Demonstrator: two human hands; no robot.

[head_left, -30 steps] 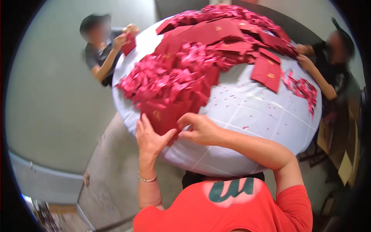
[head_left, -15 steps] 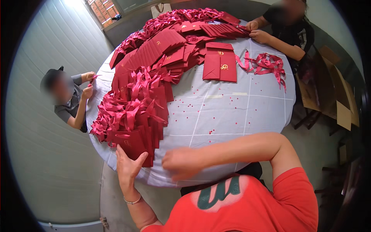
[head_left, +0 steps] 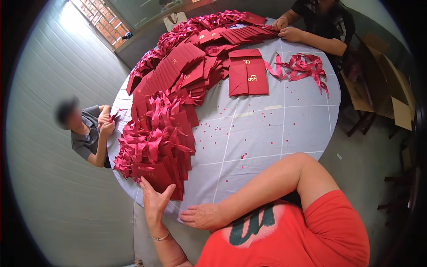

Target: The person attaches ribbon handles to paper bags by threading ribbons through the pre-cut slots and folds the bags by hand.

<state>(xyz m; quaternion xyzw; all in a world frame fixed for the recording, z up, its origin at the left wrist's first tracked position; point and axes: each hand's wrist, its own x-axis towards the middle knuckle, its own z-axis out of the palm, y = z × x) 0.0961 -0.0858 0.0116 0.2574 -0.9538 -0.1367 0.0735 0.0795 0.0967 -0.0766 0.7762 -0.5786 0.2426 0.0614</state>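
Observation:
My left hand (head_left: 156,200) has its thumb and fingers spread apart at the near end of a long row of red paper gift bags (head_left: 175,147). Its fingertips touch or nearly touch the lower edge of the nearest gift bag (head_left: 155,175). Glossy red ribbon handles (head_left: 147,144) lie in a tangle over the tops of these bags. To the right, at the table's near edge, my right hand (head_left: 202,216) rests palm down with fingers stretched out. Nothing is held in it. My right forearm crosses in front of my body.
A round table (head_left: 267,129) with a pale checked cloth carries more flat red bags (head_left: 249,80), loose red ribbons (head_left: 304,69) and small red dots. Two people handle ribbon and bags, one at left, one at far right. Open cardboard boxes (head_left: 402,113) stand at right.
My right hand has come down and toward me to the table's edge, and its fingers are now stretched out. My left hand stays by the nearest bag. The view has shifted slightly.

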